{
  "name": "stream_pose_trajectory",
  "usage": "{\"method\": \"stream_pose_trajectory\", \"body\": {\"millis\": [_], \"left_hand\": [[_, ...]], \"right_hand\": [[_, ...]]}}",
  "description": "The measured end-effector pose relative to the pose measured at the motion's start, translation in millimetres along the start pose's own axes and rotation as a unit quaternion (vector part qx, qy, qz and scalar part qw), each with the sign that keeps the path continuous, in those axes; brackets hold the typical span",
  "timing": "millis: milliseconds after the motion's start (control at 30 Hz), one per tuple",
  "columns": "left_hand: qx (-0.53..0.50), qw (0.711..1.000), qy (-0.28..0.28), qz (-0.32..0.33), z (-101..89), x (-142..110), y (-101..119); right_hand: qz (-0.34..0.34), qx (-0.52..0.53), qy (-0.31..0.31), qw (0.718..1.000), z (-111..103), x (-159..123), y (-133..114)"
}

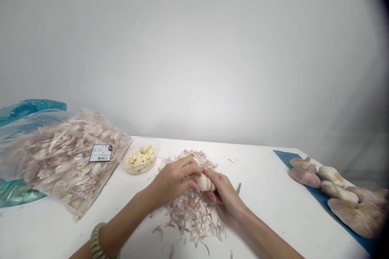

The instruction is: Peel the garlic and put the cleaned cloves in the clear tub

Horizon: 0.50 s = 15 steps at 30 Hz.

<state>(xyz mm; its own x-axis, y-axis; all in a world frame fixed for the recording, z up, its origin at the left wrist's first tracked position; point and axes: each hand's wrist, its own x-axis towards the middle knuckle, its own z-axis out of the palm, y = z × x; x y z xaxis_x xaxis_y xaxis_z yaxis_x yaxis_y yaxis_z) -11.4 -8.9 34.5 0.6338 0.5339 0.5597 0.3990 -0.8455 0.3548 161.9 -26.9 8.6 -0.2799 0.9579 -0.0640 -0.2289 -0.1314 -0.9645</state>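
A loose heap of peels [194,216] crowds the white table [261,178] beneath and beyond the fingers, with stray scraps on the near side. Just past the right hand [223,190], the tip of a grey, pointed object [238,188] shows; the rest is hidden from where I stand. Well to the right of the fingers, a blue mat [287,157] bears several bulbs [332,175], some white, some flushed purple. To the left of the fingers, a clear bowl [127,166] holds pale, peeled cloves [141,156]. Farther left slumps a clear bag [75,162] packed with dry skins, a printed label [101,153] on its face, teal plastic [33,109] bunched behind it. A pale wall [194,56] rises beyond.

The garlic [204,183] sits between the two sets of fingers, above the heap, its white side turned up.

The left hand [179,174], a beaded bracelet [95,240] at its wrist, curls thumb and fingers narrowly against the garlic's left side and top. The right hand cradles the other side, thumb pressed near the top, the fingers below partly hidden.
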Motion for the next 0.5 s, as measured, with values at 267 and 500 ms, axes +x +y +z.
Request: {"method": "stream_pose_trajectory", "body": {"millis": [267, 500], "left_hand": [[0.008, 1.0, -0.027, -0.003, -3.1, 1.6, 3.3], [-0.009, 1.0, -0.023, -0.017, -0.2, -0.6, 0.9]], "right_hand": [[0.007, -0.01, -0.008, 1.0, 0.4, 0.8, 3.3], [0.016, -0.006, -0.01, 1.0, -1.6, 1.0, 1.4]]}}
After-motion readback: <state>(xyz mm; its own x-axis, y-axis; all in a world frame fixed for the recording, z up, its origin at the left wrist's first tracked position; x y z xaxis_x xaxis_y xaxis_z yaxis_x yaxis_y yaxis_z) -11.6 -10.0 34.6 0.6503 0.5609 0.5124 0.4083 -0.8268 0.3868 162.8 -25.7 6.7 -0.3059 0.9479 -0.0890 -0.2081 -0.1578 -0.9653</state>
